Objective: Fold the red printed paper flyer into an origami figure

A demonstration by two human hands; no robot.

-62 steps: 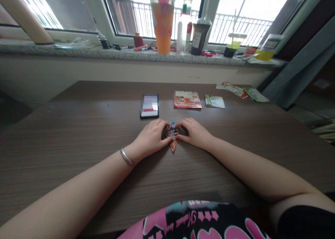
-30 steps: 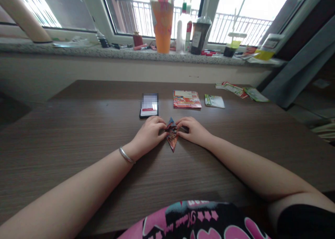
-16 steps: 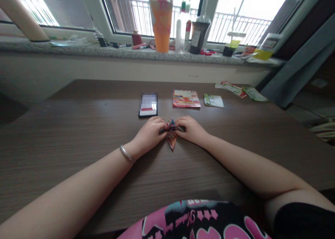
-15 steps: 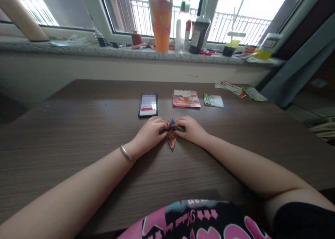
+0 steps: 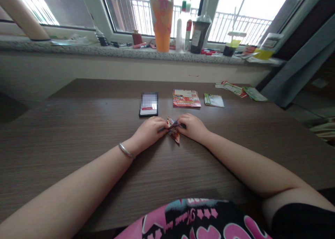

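Observation:
A small folded piece of colourful printed paper (image 5: 175, 135), with pointed ends, is held between my two hands just above or on the brown table. My left hand (image 5: 149, 131), with a silver bangle at the wrist, pinches its left side between thumb and fingers. On the opposite side my right hand (image 5: 193, 127) pinches the paper the same way. The fingertips hide part of the folds. Just beyond my left hand lies a phone (image 5: 148, 111) with a lit, partly blurred screen.
Past my hands lie a stack of red printed sheets (image 5: 186, 98) and a smaller stack of greenish cards (image 5: 214, 100). More paper strips (image 5: 235, 89) rest at the table's far right. On the windowsill stand a tall orange drink cup (image 5: 162, 26), a dark cup (image 5: 199, 36) and bottles.
The folded paper has turned between my fingers, its near point swinging to the right and slightly away from me. Both hands keep hold, nearly in place.

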